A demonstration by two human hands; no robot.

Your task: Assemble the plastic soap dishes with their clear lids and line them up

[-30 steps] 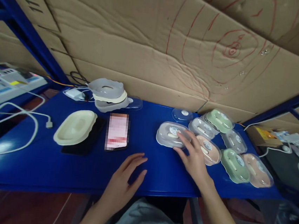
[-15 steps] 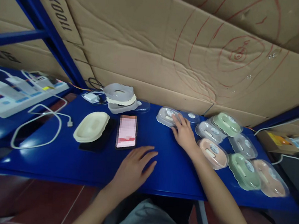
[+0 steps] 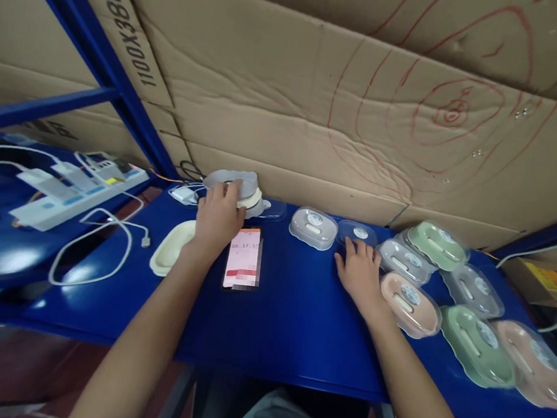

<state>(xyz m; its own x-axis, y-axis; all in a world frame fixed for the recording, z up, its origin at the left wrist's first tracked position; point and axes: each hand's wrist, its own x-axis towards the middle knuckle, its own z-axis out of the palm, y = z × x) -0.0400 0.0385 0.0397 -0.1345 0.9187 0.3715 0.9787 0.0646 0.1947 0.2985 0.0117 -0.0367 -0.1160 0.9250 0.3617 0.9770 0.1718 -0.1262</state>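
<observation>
My left hand [image 3: 219,215] lies over a stack of oval soap dishes, its fingers stretched across the top grey dish [image 3: 242,180]. Whether they grip it I cannot tell; its near side is hidden. Beneath are a cream dish [image 3: 250,200] and another grey one. My right hand [image 3: 360,269] is open, fingertips at the near edge of a loose clear lid [image 3: 356,230]. Left of that lid sits a grey soap dish under a clear cover [image 3: 313,228]. A single cream dish [image 3: 169,251] is partly covered by my left forearm.
A phone [image 3: 243,258] with a lit screen lies on the blue table [image 3: 287,328]. Several covered dishes in green, grey and peach [image 3: 411,306] spread over the right side. A power strip [image 3: 77,199] and white cable [image 3: 129,247] are left. Cardboard [image 3: 270,90] stands behind.
My left hand has moved up and left from the table's middle to the dish stack. My right hand has left the covered grey dish and shifted right to the loose lid. The view has shifted slightly.
</observation>
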